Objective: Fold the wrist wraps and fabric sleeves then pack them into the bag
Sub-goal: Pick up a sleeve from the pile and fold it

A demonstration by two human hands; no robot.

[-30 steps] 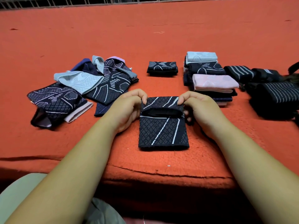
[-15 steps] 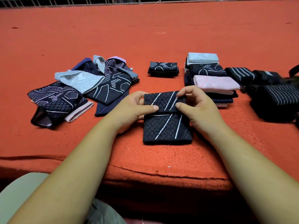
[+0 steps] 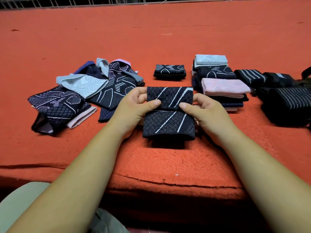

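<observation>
A dark navy fabric sleeve [image 3: 169, 115] with white diagonal lines is lifted a little above the orange surface, folded over on itself. My left hand [image 3: 134, 106] grips its left side with the thumb on the folded flap. My right hand [image 3: 205, 110] grips its right side the same way. To the left lies a loose heap of unfolded sleeves [image 3: 80, 91] in navy, pale blue and pink. One folded navy sleeve [image 3: 169, 72] sits behind. A stack of folded sleeves [image 3: 220, 81], pale blue on top and pink in front, stands at the right.
Rolled black wrist wraps with grey stripes [image 3: 249, 76] and a larger dark striped bundle [image 3: 289, 105] lie at the far right, beside a black strap [image 3: 305, 73]. The orange felt surface [image 3: 151, 31] ends in a front edge near my lap. A metal grille runs along the back.
The sleeve lay flat with my hands at its far edge. I folded that edge over toward me, and now the folded sleeve is raised off the surface between both hands.
</observation>
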